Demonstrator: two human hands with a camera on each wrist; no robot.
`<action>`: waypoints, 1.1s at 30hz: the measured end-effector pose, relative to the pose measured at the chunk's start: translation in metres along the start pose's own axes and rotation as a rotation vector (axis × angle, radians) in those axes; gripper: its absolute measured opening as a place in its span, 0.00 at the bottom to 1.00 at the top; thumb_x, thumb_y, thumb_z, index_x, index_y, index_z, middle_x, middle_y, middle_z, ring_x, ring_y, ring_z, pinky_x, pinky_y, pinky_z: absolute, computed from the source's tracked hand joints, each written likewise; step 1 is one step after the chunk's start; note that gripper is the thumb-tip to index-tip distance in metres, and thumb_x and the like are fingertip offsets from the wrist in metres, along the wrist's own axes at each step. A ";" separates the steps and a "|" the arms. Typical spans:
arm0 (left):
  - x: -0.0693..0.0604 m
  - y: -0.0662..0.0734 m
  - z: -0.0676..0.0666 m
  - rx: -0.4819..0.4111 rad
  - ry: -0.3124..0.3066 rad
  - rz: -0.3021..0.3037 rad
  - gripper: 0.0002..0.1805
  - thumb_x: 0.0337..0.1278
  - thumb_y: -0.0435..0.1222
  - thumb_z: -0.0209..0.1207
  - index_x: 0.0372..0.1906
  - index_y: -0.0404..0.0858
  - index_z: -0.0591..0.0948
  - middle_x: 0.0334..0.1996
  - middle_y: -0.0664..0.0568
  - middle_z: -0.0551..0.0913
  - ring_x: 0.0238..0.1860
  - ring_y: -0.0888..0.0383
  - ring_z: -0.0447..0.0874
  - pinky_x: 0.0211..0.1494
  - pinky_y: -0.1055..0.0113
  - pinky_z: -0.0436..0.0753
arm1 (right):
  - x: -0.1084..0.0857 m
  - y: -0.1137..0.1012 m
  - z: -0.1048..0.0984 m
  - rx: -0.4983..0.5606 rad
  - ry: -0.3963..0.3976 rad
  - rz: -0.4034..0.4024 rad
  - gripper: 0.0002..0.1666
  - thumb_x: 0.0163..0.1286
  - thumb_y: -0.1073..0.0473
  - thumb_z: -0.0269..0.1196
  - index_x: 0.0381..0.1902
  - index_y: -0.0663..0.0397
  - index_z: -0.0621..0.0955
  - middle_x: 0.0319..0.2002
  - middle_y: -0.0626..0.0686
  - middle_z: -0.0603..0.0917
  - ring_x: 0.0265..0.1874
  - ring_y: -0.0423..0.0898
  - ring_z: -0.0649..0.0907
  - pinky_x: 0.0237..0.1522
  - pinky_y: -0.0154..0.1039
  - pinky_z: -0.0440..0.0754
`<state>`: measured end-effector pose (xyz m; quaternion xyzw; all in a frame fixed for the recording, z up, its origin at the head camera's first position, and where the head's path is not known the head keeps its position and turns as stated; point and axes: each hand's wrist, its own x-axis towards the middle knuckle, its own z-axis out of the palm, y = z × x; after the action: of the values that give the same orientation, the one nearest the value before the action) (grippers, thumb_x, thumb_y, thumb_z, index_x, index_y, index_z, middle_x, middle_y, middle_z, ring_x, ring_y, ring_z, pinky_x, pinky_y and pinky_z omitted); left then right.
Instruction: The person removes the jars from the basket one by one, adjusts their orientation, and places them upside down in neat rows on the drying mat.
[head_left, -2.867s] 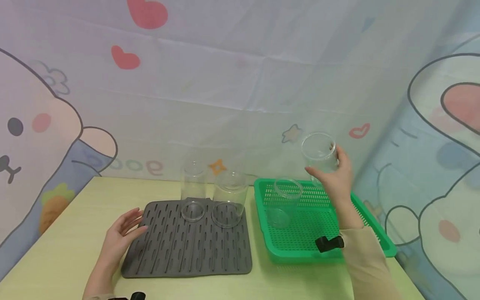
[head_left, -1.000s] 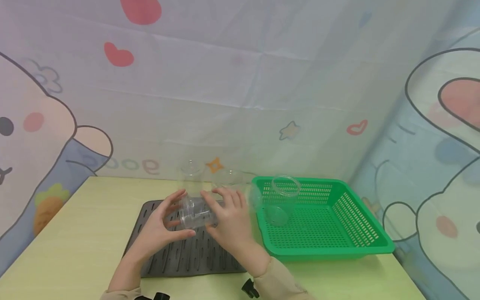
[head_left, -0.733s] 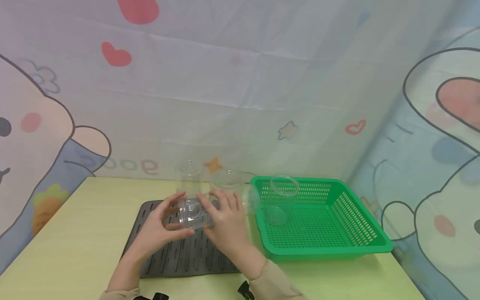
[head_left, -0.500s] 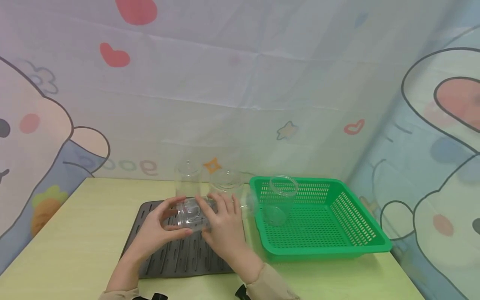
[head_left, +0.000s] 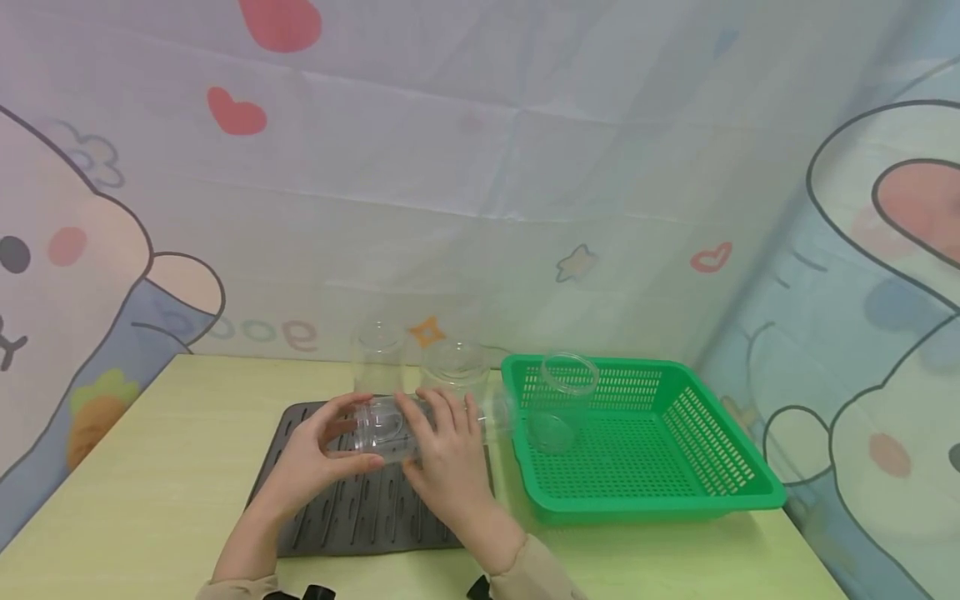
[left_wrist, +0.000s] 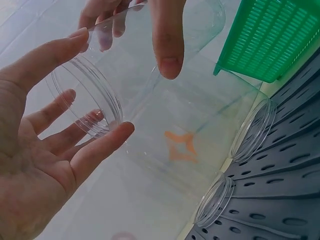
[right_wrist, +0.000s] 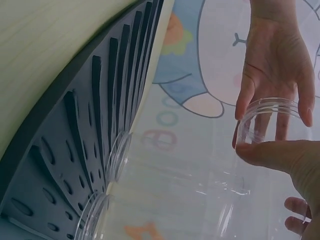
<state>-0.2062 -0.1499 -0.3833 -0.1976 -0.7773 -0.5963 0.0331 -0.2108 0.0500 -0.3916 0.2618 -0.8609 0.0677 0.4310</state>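
A clear wide-mouthed jar (head_left: pixel 386 427) lies on its side in the air above the dark grey ribbed mat (head_left: pixel 360 525), its ringed mouth toward the left. My left hand (head_left: pixel 318 454) holds it at the mouth, thumb below and fingers spread around the rim. The right hand (head_left: pixel 452 458) grips the jar's body from above, and its base end sticks out to the right. Two more clear jars, one slim (head_left: pixel 377 358) and one wider (head_left: pixel 454 367), stand mouth down at the mat's back edge. In the left wrist view, their rims (left_wrist: pixel 214 200) rest on the mat.
To the right is a green slotted basket (head_left: pixel 652 504), with another clear jar (head_left: pixel 553 433) upright at its left side, mouth up. Pale yellow table (head_left: pixel 135 467) surrounds the mat. A printed cloth (head_left: pixel 420 167) hangs behind the table.
The right hand has carried the jar from above the basket leftward over the mat, tipping it sideways. My left hand has come in to hold its mouth. Over the last second, both hands barely move.
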 end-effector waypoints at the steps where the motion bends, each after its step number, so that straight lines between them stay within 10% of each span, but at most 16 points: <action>1: 0.000 0.000 -0.001 0.000 0.000 0.003 0.42 0.52 0.34 0.70 0.71 0.35 0.63 0.71 0.38 0.62 0.69 0.29 0.61 0.55 0.52 0.85 | 0.000 0.000 0.000 0.009 -0.002 0.000 0.52 0.38 0.51 0.83 0.64 0.44 0.74 0.57 0.52 0.77 0.62 0.53 0.72 0.63 0.61 0.74; 8: -0.001 -0.003 -0.006 -0.022 0.037 0.034 0.41 0.52 0.31 0.70 0.70 0.34 0.63 0.69 0.39 0.64 0.67 0.33 0.64 0.52 0.62 0.86 | 0.002 0.004 -0.007 0.117 0.013 -0.025 0.59 0.37 0.38 0.81 0.67 0.47 0.70 0.64 0.53 0.72 0.68 0.57 0.67 0.63 0.66 0.71; 17: -0.004 0.000 -0.013 -0.128 0.135 0.155 0.39 0.50 0.23 0.67 0.68 0.33 0.65 0.63 0.60 0.72 0.57 0.73 0.75 0.50 0.71 0.85 | 0.009 0.023 -0.009 0.335 0.377 0.010 0.60 0.39 0.44 0.81 0.68 0.57 0.68 0.72 0.57 0.64 0.75 0.58 0.58 0.65 0.73 0.61; 23: -0.005 0.001 -0.016 -0.168 0.162 0.191 0.39 0.52 0.21 0.65 0.69 0.33 0.63 0.63 0.64 0.70 0.60 0.73 0.72 0.51 0.73 0.85 | 0.009 0.028 -0.009 0.682 0.461 0.248 0.60 0.55 0.40 0.73 0.73 0.65 0.57 0.75 0.59 0.56 0.76 0.57 0.55 0.75 0.60 0.54; 33: -0.004 -0.001 -0.012 -0.161 0.184 0.192 0.39 0.52 0.20 0.64 0.69 0.34 0.62 0.63 0.63 0.67 0.62 0.73 0.69 0.51 0.75 0.84 | 0.011 0.024 -0.009 1.325 0.453 0.747 0.75 0.52 0.44 0.76 0.78 0.49 0.35 0.78 0.56 0.44 0.77 0.57 0.50 0.74 0.65 0.53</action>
<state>-0.2049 -0.1624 -0.3820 -0.2176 -0.6982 -0.6665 0.1448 -0.2222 0.0691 -0.3749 0.1374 -0.5636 0.7577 0.2990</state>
